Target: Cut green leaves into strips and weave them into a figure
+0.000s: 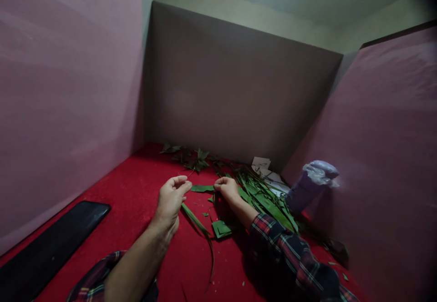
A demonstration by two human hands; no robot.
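My left hand (171, 198) rests on the red cloth (136, 188), fingers curled in a pinch on the end of a long green leaf strip (198, 222) that trails toward me. My right hand (226, 188), in a plaid sleeve, has its fingers closed on the right end of a short green leaf piece (202, 188) lying between the two hands. A small stack of cut green leaf squares (221, 229) lies just below my right wrist.
A heap of long green leaves (262, 195) lies right of my right hand, with leafy twigs (196, 160) at the back. A purple bottle (309, 186) leans at the right wall near white paper (261, 163). A black flat object (51, 247) lies left. Pink partitions enclose the space.
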